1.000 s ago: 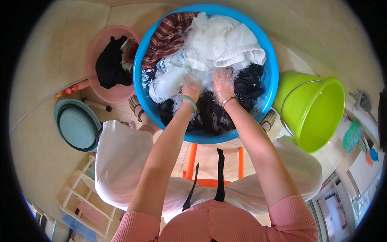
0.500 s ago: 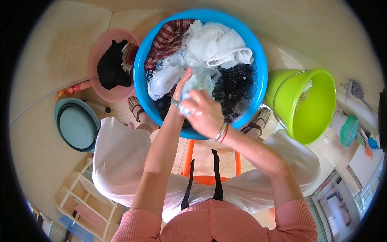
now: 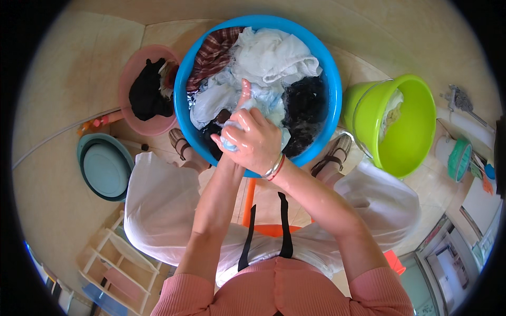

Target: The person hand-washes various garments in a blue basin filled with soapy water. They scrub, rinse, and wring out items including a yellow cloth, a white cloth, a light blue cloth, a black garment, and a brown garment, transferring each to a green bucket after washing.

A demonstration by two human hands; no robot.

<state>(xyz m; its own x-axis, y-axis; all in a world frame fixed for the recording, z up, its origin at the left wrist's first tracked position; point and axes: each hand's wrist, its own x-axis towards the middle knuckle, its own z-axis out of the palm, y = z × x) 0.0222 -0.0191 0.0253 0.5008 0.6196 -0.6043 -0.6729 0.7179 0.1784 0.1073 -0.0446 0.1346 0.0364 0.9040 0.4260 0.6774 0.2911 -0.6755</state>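
My right hand (image 3: 255,138), with a silver bangle and red cord at its wrist, is closed around a wet pale blue-and-white cloth (image 3: 229,141). It presses the cloth over my left wrist. My left hand (image 3: 245,90) lies beneath, mostly covered by the cloth and the right hand; one digit sticks out at the far side, and the cloth runs through its grip. Both hands are over a large blue basin (image 3: 337,100) of soapy water. Inside it are a white garment (image 3: 274,52), a dark red plaid garment (image 3: 213,55) and black clothing (image 3: 305,108).
Left of the basin stands a pink tub (image 3: 129,73) with black clothing (image 3: 147,92). Teal basins (image 3: 105,168) are nearer on that side. A lime-green bucket (image 3: 406,142) containing pale cloth stands at the right. A white rack (image 3: 118,263) is at lower left.
My right hand has drawn nearer my body along my left wrist, with cloth bunched in its fingers. The view has shifted slightly.
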